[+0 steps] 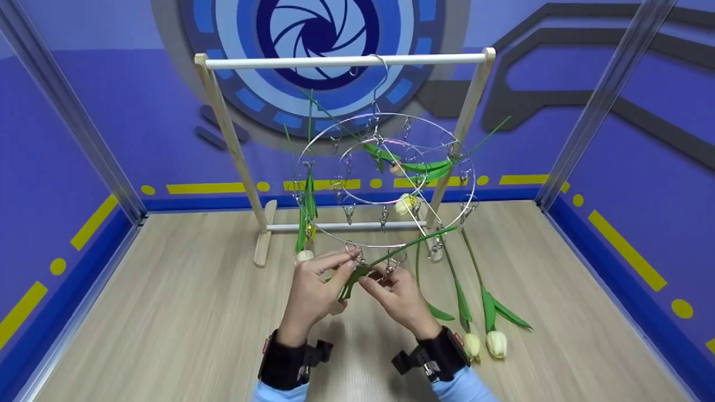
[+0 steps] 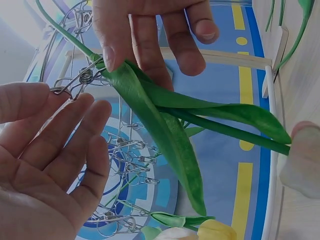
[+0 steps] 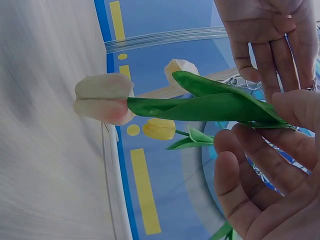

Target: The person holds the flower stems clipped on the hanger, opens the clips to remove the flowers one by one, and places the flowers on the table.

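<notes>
A tulip with a pale pink-white bloom (image 3: 104,98) and broad green leaves (image 2: 155,112) lies across the space between both hands. My right hand (image 1: 399,293) pinches its stem and leaf base between thumb and fingers. With thumb and fingertips, my left hand (image 1: 318,285) grips a wire clip (image 2: 86,76) on the front of a round metal drying hanger (image 1: 357,244). The stem (image 1: 413,245) passes at the clip's jaws and points up to the right. Whether the clip bites it cannot be told. In the head view the bloom is hidden.
The hanger hangs from a wooden rack's white bar (image 1: 335,60). Several tulips are on its clips, among them a yellow one (image 3: 159,129) and a cream one (image 1: 405,204). More tulips lie on the table at right, one with a white bloom (image 1: 496,344). Blue walls enclose the table.
</notes>
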Motion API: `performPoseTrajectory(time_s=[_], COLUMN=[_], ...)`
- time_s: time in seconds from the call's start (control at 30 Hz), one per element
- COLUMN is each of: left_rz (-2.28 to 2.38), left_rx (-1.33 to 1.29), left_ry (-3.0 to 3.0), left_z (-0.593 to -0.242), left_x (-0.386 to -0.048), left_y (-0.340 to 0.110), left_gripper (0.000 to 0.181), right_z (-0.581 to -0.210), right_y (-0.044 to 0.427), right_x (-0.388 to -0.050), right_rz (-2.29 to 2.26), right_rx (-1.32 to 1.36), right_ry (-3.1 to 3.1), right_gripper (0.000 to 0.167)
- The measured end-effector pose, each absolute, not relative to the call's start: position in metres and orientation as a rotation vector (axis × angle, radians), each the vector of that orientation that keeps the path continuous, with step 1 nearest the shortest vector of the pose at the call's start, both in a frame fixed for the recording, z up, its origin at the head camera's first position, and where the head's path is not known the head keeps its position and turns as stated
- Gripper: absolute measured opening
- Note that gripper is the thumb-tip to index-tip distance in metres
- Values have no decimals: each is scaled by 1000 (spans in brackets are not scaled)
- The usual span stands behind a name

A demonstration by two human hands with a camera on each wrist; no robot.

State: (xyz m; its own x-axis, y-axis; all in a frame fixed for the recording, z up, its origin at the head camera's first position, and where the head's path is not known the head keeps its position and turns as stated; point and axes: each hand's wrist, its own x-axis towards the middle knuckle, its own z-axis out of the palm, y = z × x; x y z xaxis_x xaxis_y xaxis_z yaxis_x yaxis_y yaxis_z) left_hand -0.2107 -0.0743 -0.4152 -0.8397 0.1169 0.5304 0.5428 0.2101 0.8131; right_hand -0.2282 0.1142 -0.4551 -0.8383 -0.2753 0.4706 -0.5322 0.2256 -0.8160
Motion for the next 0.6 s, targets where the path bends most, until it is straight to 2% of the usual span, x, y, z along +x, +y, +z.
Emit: performPoseTrajectory(time_s=[0.2, 0.6], left_rz=[-1664, -1639], left_rx=[-639, -612], left_ry=[-2128, -2091], left_z=[-416, -421], left_x=[-211, -216], left_y=[-74, -73], left_gripper=[20, 17], right_z=[-457, -456], right_y=[114, 115], right_x=[-229, -229], right_rz=[1650, 1703], right_rx=[788, 819], right_ry=[-2203, -2186], right_gripper=[7, 9])
